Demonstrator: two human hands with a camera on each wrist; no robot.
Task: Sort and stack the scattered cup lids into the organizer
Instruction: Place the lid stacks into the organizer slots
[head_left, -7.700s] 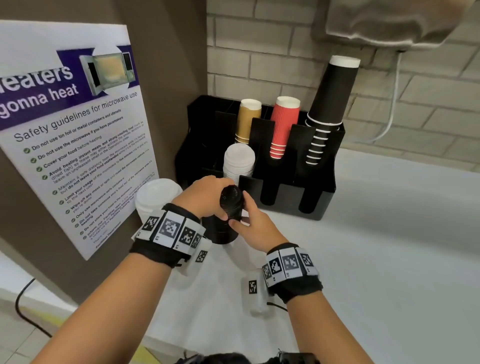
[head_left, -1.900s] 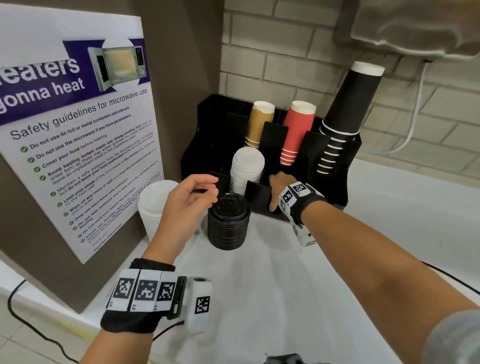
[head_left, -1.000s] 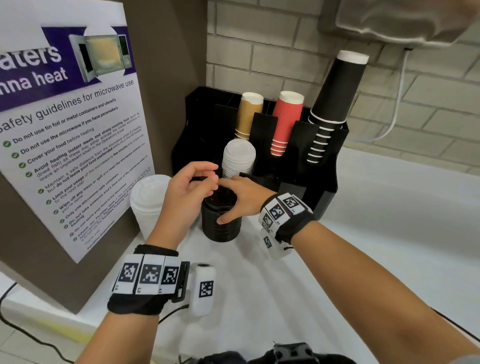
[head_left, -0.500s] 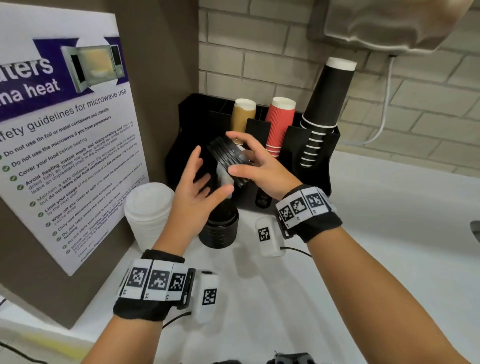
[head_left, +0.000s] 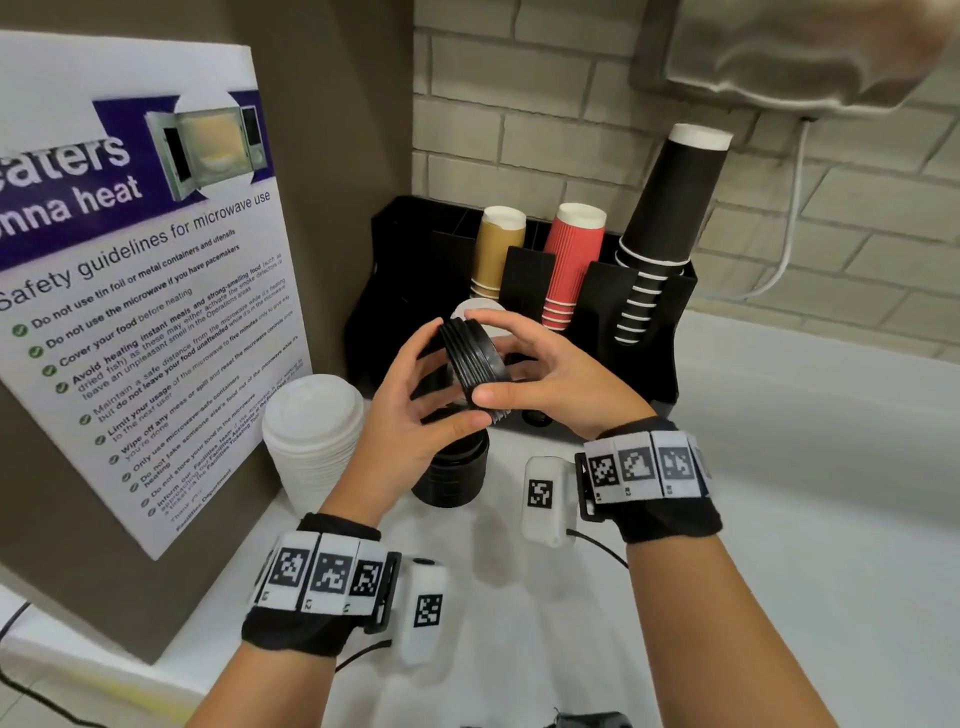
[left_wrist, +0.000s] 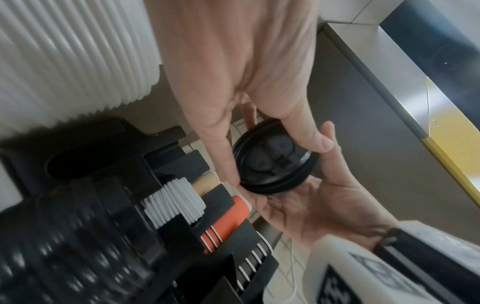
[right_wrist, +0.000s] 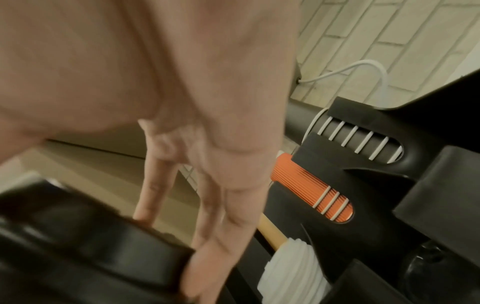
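Head view: both hands hold a short stack of black lids (head_left: 475, 361) in the air, tipped on edge, in front of a black organizer (head_left: 670, 306). The right hand (head_left: 553, 379) grips the stack, fingers curled over the top edge and thumb under the bottom edge. The left hand (head_left: 410, 410) has its fingers spread and fairly straight against the stack's left face, thumb at the lower rim. Below the hands, a second stack of black lids (head_left: 452, 475) stands on the white table (head_left: 779, 493). Just to its left stands a stack of white lids (head_left: 314, 441). The organizer holds tan cups (head_left: 496, 249), red cups (head_left: 571, 260), black cups (head_left: 665, 218) and smaller white lids (left_wrist: 174, 202). A microwave safety poster (head_left: 130, 260) leans at the left.
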